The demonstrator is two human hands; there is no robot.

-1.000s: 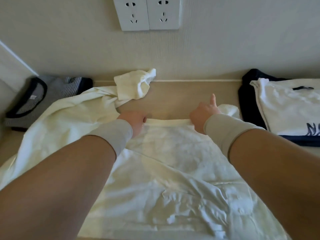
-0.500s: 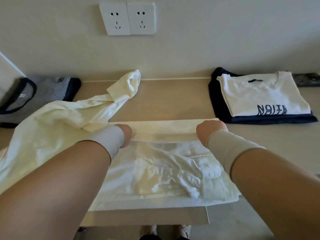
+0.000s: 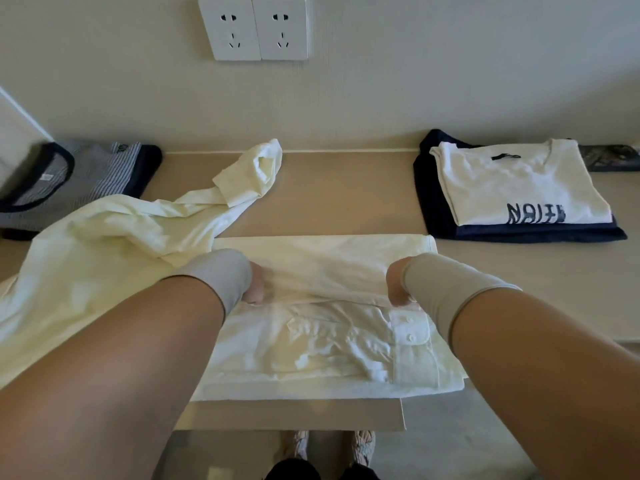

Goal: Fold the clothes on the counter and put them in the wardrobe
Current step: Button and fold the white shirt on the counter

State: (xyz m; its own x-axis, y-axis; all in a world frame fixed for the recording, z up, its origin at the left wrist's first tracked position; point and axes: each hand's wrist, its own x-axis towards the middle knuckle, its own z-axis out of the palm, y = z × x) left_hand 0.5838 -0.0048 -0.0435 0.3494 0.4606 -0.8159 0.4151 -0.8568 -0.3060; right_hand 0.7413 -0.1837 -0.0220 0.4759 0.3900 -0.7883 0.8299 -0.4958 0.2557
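Far left, at the counter's back edge against the wall: a folded striped grey top with dark trim, lying flat.

Just right of it, the cream shirt begins. Its loose left half is bunched and rumpled over the counter's left side, one sleeve trailing toward the back edge near the middle. The rest lies flat at the centre of the counter, near the front edge, with a buttoned cuff showing on its right side. A band of the shirt is folded over toward the front, its folded edge running left to right between the two hands.

Left hand: mostly hidden behind a pale wrist sleeve; fingers curled down onto the folded band at its left end, pinching the cloth as far as can be seen.

Right hand: same posture at the band's right end, fingers curled round the fabric edge, wrist covered by a beige sleeve.

Right side of the counter, near the back edge: a folded white T-shirt with dark lettering, stacked on a folded navy garment. Behind them, at the far right corner, a small dark item, too blurred to identify.

On the wall above: a double socket.

Below the front edge: shoes on the floor.
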